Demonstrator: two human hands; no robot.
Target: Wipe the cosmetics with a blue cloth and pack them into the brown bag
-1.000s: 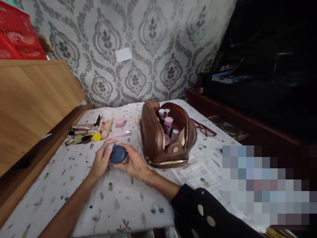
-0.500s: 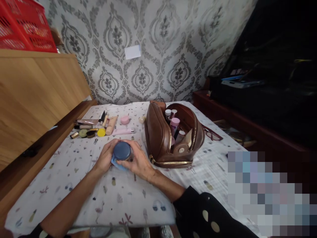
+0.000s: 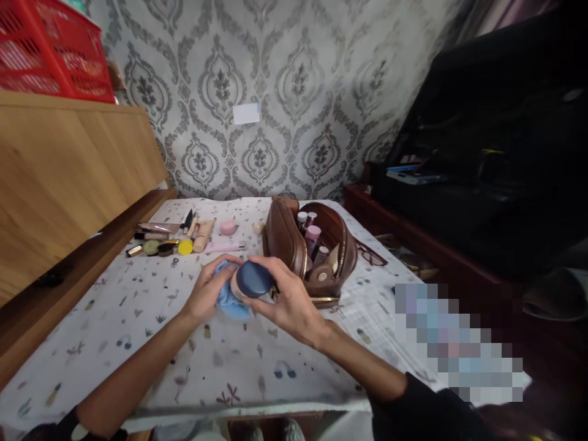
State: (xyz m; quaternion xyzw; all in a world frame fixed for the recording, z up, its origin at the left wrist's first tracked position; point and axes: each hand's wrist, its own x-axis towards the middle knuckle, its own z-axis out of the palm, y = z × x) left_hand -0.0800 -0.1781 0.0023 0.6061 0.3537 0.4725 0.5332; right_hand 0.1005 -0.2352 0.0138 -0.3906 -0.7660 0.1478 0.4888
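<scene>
Gripping a tilted, blue-lidded jar [image 3: 254,278] in the right hand [image 3: 291,300]. Clutching a crumpled blue cloth [image 3: 233,304] in the left hand [image 3: 204,291], against the jar's side. Holding both above the covered desk [image 3: 220,367], near the front left of an open brown bag [image 3: 285,236] containing bottles [image 3: 313,234], and nearer than the makeup [image 3: 185,247] lying farther back, leftward.

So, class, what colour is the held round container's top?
The container's top is dark blue, clearest in the head view.
</scene>
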